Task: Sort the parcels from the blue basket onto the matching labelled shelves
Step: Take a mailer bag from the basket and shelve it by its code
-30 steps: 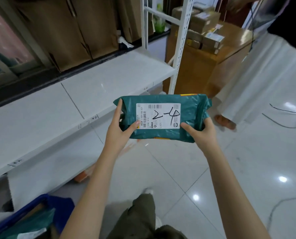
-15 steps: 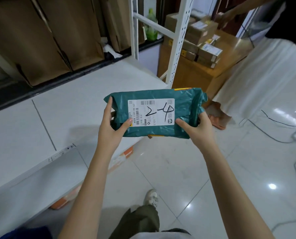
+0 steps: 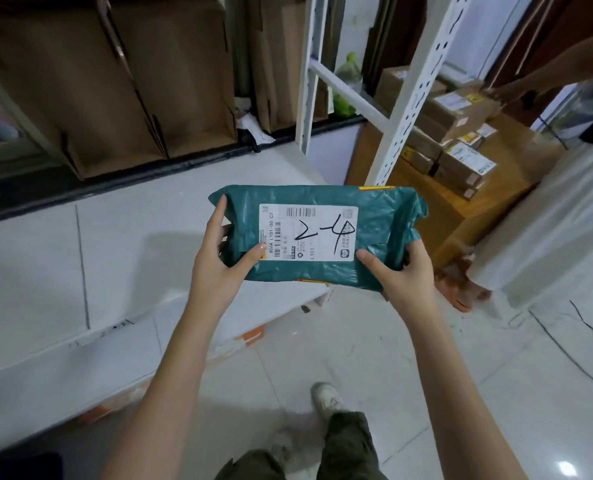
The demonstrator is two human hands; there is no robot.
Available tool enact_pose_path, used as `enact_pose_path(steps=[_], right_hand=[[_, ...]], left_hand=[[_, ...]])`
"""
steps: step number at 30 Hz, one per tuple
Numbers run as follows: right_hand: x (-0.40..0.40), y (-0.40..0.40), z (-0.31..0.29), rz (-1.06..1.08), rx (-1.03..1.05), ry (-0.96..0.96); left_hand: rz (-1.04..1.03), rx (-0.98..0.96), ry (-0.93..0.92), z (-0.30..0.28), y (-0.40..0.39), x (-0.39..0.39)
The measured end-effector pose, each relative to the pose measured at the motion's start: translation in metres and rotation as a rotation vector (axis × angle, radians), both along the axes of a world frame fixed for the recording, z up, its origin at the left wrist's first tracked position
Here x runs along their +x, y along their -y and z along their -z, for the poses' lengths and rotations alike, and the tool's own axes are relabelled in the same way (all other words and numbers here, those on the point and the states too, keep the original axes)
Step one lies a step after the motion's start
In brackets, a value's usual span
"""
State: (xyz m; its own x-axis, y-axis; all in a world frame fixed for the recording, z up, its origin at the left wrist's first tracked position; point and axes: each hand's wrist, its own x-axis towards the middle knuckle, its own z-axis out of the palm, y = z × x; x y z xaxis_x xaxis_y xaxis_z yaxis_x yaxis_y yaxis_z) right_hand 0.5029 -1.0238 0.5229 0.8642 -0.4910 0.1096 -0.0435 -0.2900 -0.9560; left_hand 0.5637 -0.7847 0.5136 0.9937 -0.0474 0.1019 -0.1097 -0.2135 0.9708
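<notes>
shelf (image 3: 122,244): white, bare where I can see, sits right under and left of the parcel
parcel (image 3: 317,233): teal mailer held up over the shelf's right end, label reads "2-4"
left hand (image 3: 219,268): thumb on top, fingers curled round the left end
right hand (image 3: 404,275): same grip on the right end
step: looks like reading the label
next: find the spot tagged 2-4 and set it there; edge tags too small to read
</notes>
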Motion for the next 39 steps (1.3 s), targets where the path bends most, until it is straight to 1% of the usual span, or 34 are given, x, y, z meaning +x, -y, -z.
enact_pose_path(steps=[5,10,16,19,23,27,31,35,39], right_hand=[[0.053,0.026,-0.018,-0.188,0.006,0.034],[0.096,0.059,-0.066,-0.336,-0.024,0.148],[0.118,0.078,-0.120,-0.466,-0.079,0.262],[0.117,0.083,-0.151,-0.503,-0.030,0.359],[0.114,0.084,-0.194,-0.539,0.006,0.479],[0.122,0.081,-0.246,-0.536,-0.032,0.573],[0.132,0.078,-0.306,-0.535,-0.032,0.706],[0.137,0.072,-0.365,-0.520,-0.052,0.837],[0.140,0.069,-0.417,-0.478,-0.091,0.954]], left_hand=[[-0.171,0.000,0.048,-0.021,0.020,0.014],[-0.350,0.079,0.157,-0.066,0.054,0.025],[-0.505,0.166,0.277,-0.116,0.077,0.024],[-0.581,0.190,0.357,-0.147,0.081,0.013],[-0.604,0.185,0.515,-0.195,0.084,0.002],[-0.570,0.197,0.668,-0.252,0.082,0.003],[-0.544,0.152,0.785,-0.315,0.075,0.010],[-0.501,0.206,0.941,-0.378,0.069,0.016],[-0.508,0.235,1.071,-0.433,0.067,0.018]])
